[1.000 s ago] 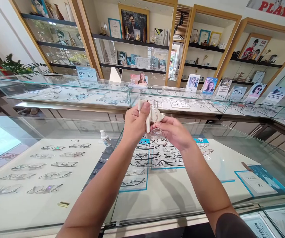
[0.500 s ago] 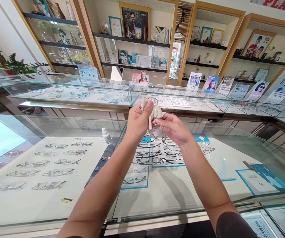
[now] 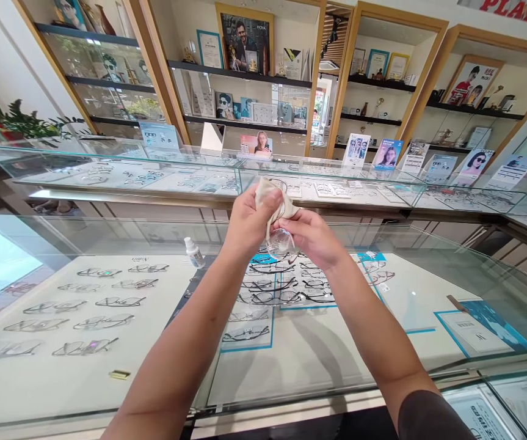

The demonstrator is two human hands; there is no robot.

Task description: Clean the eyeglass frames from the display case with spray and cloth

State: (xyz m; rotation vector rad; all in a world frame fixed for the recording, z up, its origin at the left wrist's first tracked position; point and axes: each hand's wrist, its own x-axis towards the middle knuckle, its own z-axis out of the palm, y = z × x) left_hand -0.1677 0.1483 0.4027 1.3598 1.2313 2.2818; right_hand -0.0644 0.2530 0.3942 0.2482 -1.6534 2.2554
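Observation:
Above the glass counter, both hands are raised together around a pair of thin-rimmed eyeglasses (image 3: 282,243). My left hand (image 3: 248,219) is closed on a cream cleaning cloth (image 3: 267,190), its thumb pressing the cloth over the upper lens, which is mostly covered. My right hand (image 3: 314,235) pinches the eyeglasses near the middle of the frame, with an end of the cloth at its fingertips. The other lens hangs bare below the fingers. Exactly where the right fingertips grip is partly hidden by the cloth.
A white spray bottle (image 3: 194,253) stands on the counter left of my arms. Rows of eyeglasses (image 3: 102,302) lie in the glass display case (image 3: 290,379) below. A gold-coloured piece (image 3: 119,374) lies near the front left. Another glass showcase (image 3: 153,177) runs across behind.
The cloth has shifted and spread over the upper lens under my left thumb. Both hands and the eyeglasses sit slightly further left in view.

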